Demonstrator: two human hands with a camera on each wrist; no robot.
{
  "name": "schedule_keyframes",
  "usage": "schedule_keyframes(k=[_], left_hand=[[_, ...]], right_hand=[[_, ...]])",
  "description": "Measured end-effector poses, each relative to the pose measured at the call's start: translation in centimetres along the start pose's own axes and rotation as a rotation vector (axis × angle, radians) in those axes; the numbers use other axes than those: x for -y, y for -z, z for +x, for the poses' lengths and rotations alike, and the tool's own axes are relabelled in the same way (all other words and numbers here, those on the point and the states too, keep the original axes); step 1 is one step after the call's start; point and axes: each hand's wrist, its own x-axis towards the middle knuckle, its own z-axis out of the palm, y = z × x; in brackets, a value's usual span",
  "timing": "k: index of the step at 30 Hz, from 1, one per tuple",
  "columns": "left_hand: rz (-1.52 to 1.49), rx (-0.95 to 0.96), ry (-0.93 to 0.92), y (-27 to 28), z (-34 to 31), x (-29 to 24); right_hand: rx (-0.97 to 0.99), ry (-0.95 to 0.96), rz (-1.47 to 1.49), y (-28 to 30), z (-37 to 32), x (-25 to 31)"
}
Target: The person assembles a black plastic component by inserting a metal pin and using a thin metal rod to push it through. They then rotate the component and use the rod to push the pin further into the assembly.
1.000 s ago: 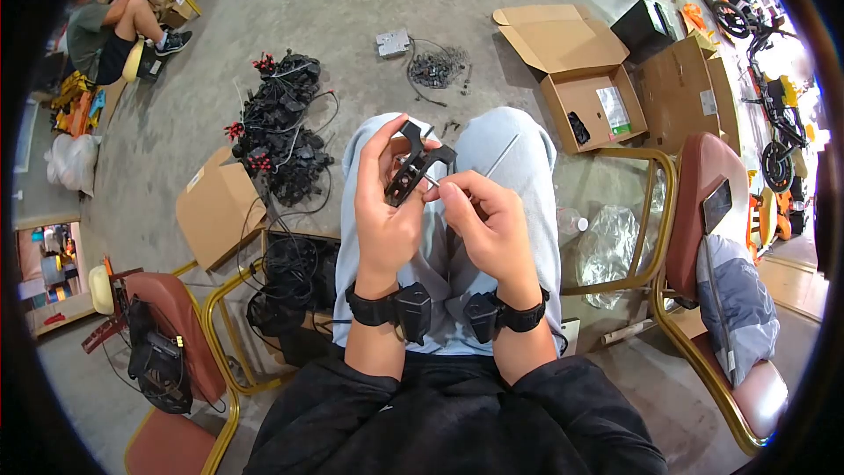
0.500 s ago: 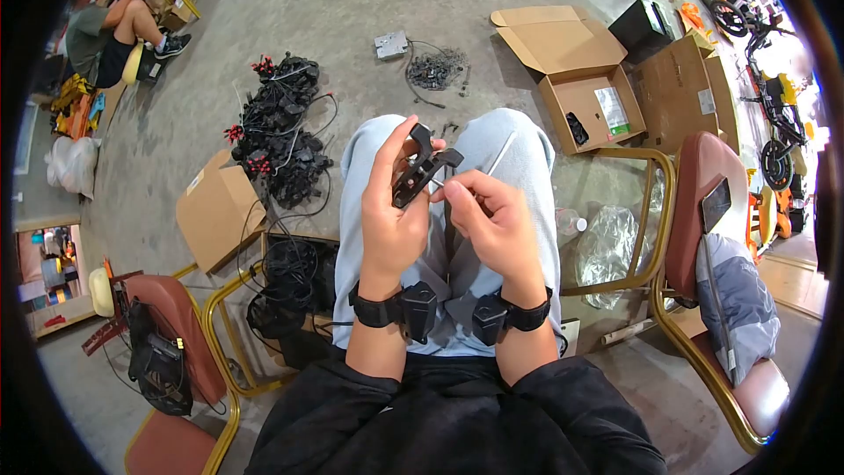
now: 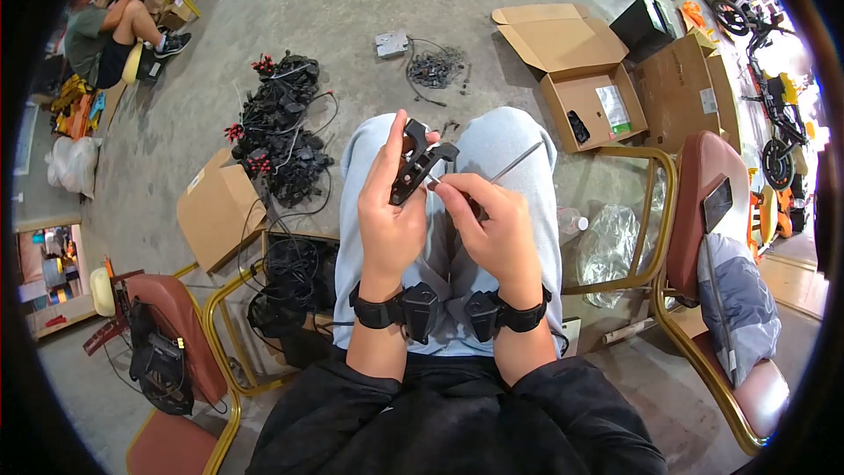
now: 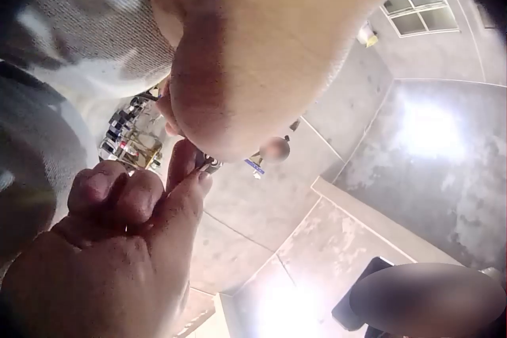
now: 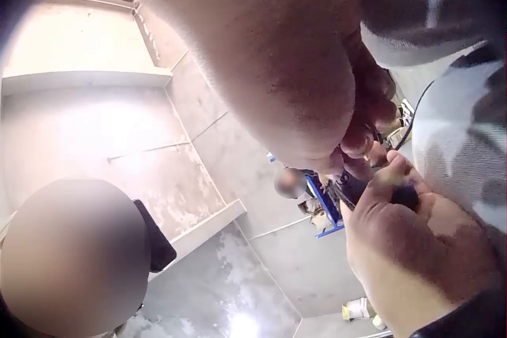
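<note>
Head view, metal rod [image 3: 517, 162] swung farther rightward, black bracket [image 3: 411, 179] still held

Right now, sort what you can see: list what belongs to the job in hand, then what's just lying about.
Likely the job:
black part, held in the left hand
thin metal rod, held in the right hand

Apparently just lying about:
open cardboard box
clear plastic bag
grey bundle on the chair

left hand [image 3: 391, 227]: holds black part [image 3: 408, 178] | right hand [image 3: 497, 224]: pinches metal rod [image 3: 516, 163] | floor [image 3: 352, 18]: cardboard box [image 3: 563, 35]
</note>
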Motion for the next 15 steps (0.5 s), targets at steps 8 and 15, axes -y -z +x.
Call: schedule_keyframes(k=[8, 15], left_hand=[[-0.089, -0.007, 0.096, 0.01, -0.17, 0.08], [-0.018, -0.008, 0.054, -0.04, -0.07, -0.15]], right_hand=[[0.143, -0.41, 0.518, 0.08, -0.22, -0.32], [0.12, -0.437, 0.558, -0.17, -0.09, 0.01]])
